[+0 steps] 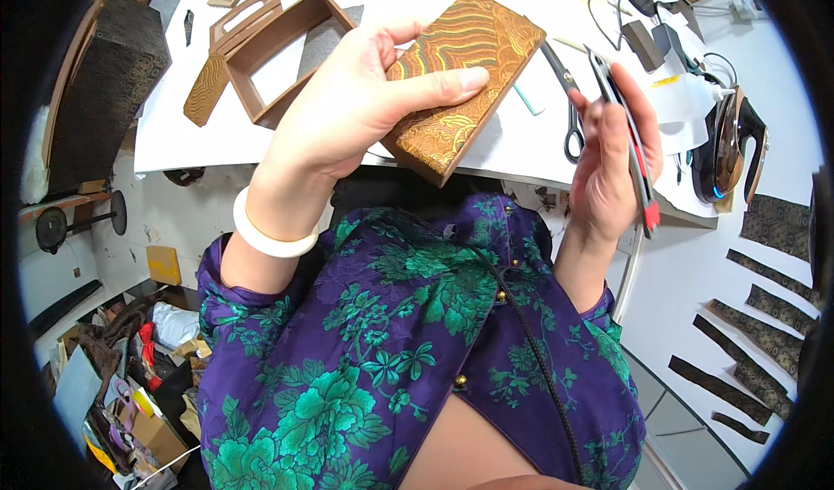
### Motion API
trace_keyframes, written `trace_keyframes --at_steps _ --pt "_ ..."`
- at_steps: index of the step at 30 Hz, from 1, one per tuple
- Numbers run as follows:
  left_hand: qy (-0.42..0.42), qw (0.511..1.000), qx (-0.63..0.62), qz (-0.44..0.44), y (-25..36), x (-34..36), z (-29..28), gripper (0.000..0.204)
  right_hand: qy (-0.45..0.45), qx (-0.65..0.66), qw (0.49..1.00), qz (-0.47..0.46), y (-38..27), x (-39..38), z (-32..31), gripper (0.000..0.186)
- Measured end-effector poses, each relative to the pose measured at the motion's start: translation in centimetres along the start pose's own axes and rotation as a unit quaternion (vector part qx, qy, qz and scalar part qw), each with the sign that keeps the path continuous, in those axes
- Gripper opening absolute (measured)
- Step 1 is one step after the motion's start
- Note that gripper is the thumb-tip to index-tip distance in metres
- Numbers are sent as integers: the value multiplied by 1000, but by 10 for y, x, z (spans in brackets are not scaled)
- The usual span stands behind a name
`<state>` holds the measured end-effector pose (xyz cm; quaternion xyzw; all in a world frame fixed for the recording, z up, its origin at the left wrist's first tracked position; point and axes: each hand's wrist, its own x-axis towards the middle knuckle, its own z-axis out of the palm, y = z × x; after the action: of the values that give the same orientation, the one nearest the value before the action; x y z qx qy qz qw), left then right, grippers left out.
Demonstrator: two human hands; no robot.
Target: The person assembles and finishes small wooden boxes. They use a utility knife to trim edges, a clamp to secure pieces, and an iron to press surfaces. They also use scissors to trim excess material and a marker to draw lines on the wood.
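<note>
My left hand (pixel 373 99) grips a rectangular box piece (pixel 486 47) covered in gold and brown wave-patterned brocade. The thumb lies flat on its patterned face, and a plain brown side edge shows below. The box piece is tilted above the near edge of the table. In my right hand (pixel 612 142) is a slim, dark, pointed tool (pixel 640 155) with a red part, held upright between thumb and fingers; its exact kind is unclear. Between my hands, black-handled scissors (pixel 569 99) lie on the table, partly behind the right fingers.
An open brown box frame (pixel 252 95) and a patterned strip (pixel 207 90) lie left on the white table (pixel 174 142). An iron (pixel 738 138) stands at the right. Dark patterned strips (pixel 773 316) hang at far right; a cluttered bin area (pixel 130 386) sits lower left.
</note>
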<state>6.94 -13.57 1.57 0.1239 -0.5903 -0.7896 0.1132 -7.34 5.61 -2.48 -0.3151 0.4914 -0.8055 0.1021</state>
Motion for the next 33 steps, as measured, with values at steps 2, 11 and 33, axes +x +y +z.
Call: trace_keyframes --at_steps 2,11,33 --pt "-8 1000 13 -1 -8 4 0 52 -21 29 999 -35 -8 -4 6 32" --pt "104 944 162 270 -58 -29 -1 128 -174 66 982 -18 -10 -12 34 33" --pt "139 856 285 408 -95 -6 4 85 -228 -161 938 -205 -4 -15 47 26"
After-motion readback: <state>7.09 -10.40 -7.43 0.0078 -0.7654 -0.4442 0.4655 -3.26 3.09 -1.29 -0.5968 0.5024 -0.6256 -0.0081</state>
